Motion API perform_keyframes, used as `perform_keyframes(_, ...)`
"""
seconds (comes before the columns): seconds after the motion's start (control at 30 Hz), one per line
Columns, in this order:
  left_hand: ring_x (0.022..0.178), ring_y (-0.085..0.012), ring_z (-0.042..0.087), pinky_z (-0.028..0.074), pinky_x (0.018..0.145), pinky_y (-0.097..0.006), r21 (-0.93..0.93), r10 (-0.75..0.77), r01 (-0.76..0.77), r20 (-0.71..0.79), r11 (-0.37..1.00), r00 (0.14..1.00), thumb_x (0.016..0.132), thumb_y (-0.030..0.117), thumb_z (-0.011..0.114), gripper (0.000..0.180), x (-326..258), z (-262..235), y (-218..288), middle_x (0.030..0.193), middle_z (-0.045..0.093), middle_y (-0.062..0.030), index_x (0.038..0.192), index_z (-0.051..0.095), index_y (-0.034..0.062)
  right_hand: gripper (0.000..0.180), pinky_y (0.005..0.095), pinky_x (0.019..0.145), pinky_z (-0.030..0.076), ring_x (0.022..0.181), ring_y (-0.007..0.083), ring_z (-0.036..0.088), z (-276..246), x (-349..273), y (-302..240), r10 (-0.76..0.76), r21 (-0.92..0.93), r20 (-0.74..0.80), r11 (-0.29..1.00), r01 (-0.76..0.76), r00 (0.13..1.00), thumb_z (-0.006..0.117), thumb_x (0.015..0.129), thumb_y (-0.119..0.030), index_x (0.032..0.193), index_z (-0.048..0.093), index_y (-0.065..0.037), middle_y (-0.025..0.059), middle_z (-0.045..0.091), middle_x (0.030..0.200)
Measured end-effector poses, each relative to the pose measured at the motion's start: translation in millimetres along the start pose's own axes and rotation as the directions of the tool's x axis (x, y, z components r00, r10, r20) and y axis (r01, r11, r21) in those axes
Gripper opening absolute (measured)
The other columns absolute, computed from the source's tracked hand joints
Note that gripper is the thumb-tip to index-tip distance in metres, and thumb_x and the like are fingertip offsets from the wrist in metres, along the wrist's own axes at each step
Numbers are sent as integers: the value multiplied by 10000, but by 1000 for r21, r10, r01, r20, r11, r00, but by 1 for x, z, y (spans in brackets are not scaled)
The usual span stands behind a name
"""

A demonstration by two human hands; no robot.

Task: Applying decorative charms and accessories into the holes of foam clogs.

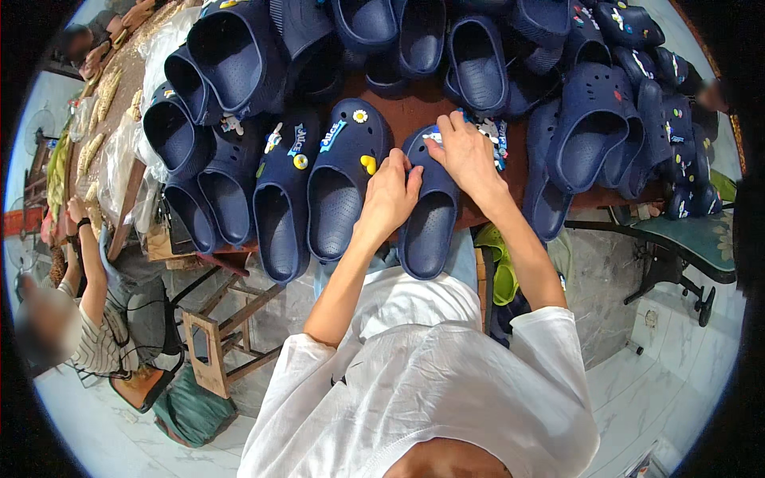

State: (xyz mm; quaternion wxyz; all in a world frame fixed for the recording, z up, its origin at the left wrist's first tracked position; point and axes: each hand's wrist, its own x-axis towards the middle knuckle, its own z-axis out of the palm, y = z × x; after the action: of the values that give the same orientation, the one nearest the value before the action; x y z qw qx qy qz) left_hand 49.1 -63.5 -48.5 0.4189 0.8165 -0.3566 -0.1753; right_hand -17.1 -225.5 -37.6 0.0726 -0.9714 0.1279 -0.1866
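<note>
Navy foam clogs cover the brown table, and I take the clog under both hands as my landmark. It lies toe away from the person, heel hanging over the table's near edge. I see the left hand pressed on the landmark clog's left rim, fingers curled narrow over the edge, holding the shoe steady. The right hand rests on its toe, fingers bent and pinched close at a small blue-and-white charm; I cannot tell whether the charm is gripped or only pressed.

Just left of the landmark clog, touching it, lies a clog with a daisy and yellow charms, and further left another decorated clog. Beyond the landmark clog's toe sits a heap of plain clogs. Well right of it stands a stack of decorated clogs. Far left of it, another person's arm reaches up toward the table edge.
</note>
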Motion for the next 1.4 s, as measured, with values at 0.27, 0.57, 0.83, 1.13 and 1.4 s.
perform_keyframes(0.27,866,-466,611,486,755,-491,-41,-9,10,22,999,1000,949,189,584,227,1,-3,4,912,624,-268,976,495,-19,535,477,678,535,831,382,669,-3,8,18,159,32,166,985,-167,973,720,826,-457,984,545,23,221,625,891)
perform_keyframes(0.57,871,-481,611,506,758,-521,59,108,-109,12,992,994,924,74,536,158,4,7,-5,938,597,-297,1020,469,-32,276,405,601,578,706,349,690,11,9,-1,85,-94,146,993,-72,986,651,885,-246,870,559,14,225,656,789)
perform_keyframes(0.83,896,-473,594,477,769,-515,41,123,-123,-17,992,992,916,24,495,97,-1,4,1,951,600,-281,995,457,-18,193,511,647,498,750,434,630,17,-26,42,274,235,-149,943,-235,950,518,981,-225,961,551,-36,208,636,827)
perform_keyframes(1.13,708,-315,587,478,676,-408,-47,56,-57,-11,997,998,965,202,574,226,-8,6,0,815,579,-192,1017,495,-4,453,484,827,481,1013,443,561,-8,-45,44,404,133,-125,912,-388,906,595,954,-351,1189,505,26,246,463,1162)
perform_keyframes(1.4,752,-367,607,491,664,-449,-53,67,-65,28,996,997,963,191,570,221,-6,8,-6,873,595,-214,1045,470,11,498,461,993,391,1146,400,472,-29,-92,-36,263,465,-33,858,-219,964,611,935,-292,1318,473,-7,223,455,1227)
